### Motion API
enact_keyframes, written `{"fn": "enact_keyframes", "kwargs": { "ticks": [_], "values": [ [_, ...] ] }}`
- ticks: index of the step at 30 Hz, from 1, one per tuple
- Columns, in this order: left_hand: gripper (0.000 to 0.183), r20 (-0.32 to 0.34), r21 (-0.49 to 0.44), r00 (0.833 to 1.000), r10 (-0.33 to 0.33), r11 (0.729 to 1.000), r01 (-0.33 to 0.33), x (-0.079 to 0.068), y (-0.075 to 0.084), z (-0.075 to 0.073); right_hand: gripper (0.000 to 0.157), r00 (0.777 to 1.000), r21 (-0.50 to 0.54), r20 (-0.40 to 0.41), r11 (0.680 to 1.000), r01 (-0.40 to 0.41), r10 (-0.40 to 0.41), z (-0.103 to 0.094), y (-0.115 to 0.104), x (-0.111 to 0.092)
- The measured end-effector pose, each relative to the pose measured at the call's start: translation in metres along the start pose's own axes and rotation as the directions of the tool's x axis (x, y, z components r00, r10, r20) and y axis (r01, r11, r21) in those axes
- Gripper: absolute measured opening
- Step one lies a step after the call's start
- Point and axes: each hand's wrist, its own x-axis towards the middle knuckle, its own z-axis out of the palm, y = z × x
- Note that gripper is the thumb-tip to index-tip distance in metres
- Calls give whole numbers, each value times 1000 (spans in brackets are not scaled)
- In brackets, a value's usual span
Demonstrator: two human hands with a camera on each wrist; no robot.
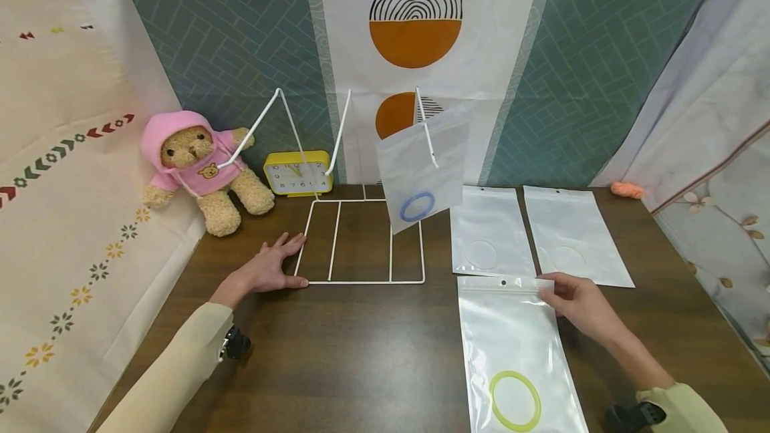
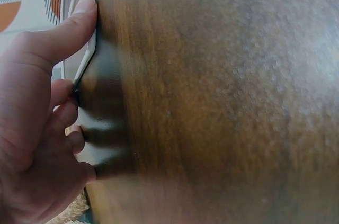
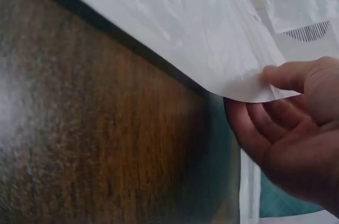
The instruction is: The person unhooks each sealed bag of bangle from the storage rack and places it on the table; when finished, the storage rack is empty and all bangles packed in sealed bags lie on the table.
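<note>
My left hand spreads over the front left corner of a white wire rack; its thumb touches the front wire and its fingers lie along the left side. My right hand pinches the top right corner of a white zip bag, thumb on top and fingers beneath. In the right wrist view that corner lifts off the table. A yellow-green ring shows in this bag's lower part. From the rack's right arm hangs another zip bag with a blue ring.
Two more zip bags, a left one and a right one, lie behind, each showing a faint pale ring. A teddy bear and a yellow clock stand at the back left. An orange item lies far right.
</note>
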Motion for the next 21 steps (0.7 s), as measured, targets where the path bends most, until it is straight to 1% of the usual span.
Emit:
{"fn": "enact_keyframes", "kwargs": {
  "ticks": [2, 7, 15, 21],
  "values": [
    [102, -2, -1, 1000, 0, 1000, 0, 0, 0, 0, 35, 1000, -50, -14, 999, 18, -19, 1, 0, 0],
    [103, 1, 0, 1000, 0, 1000, 0, 0, 0, 0, 33, 999, -114, -35, 993, 27, -32, 2, 0, 0],
    [103, 7, 0, 1000, -3, 1000, 3, 1, -1, 1, 33, 999, -173, -32, 985, 16, -22, 7, -1, 2],
    [103, 2, 5, 1000, 1, 1000, -1, 1, -1, 1, 34, 996, -239, -60, 970, 45, -61, 9, -1, 2]
  ]
}}
